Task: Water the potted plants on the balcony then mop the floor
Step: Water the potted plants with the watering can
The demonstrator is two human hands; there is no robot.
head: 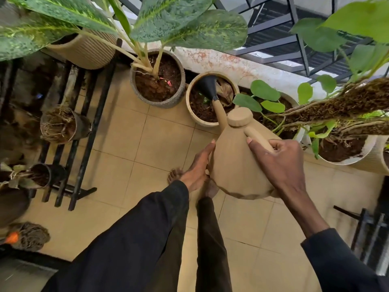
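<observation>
Flooring: beige square tiles (134,148) on a balcony, seen from above, spreading below the watering can (231,165).
Legs: dark trousers (147,239) and a bare foot (174,174), directly beneath the can.
Left hand (197,165): laid flat on the can's left flank, fingers straight and together, gripping nothing.
Right hand (282,163): fingers curled round the handle (257,138) at the can's upper rear, one finger laid on the body.
Watering can: tan, bulbous, with a round cap (240,116) on top; held in the air and tipped forward.
Spout (221,114): runs forward from the can to a black funnel rose (207,86); any water flow cannot be made out.
Cream pot (201,122): just ahead of the can, its dark soil and a dry brown leaf under the rose.
Grey pot (168,103): ahead and left of the can, close beside the cream pot; holds large variegated leaves.
White pot (345,160): right of the can; a fibrous brown pole (336,104) and round green leaves lean across it.
Black rack (92,114): well left of the can, carrying small tipped pots with bare roots.
Ribbed pot (84,53): far left, beyond the rack.
Ledge (221,62): stained, behind the pots.
Railing (280,28): dark bars, farthest from the can.
</observation>
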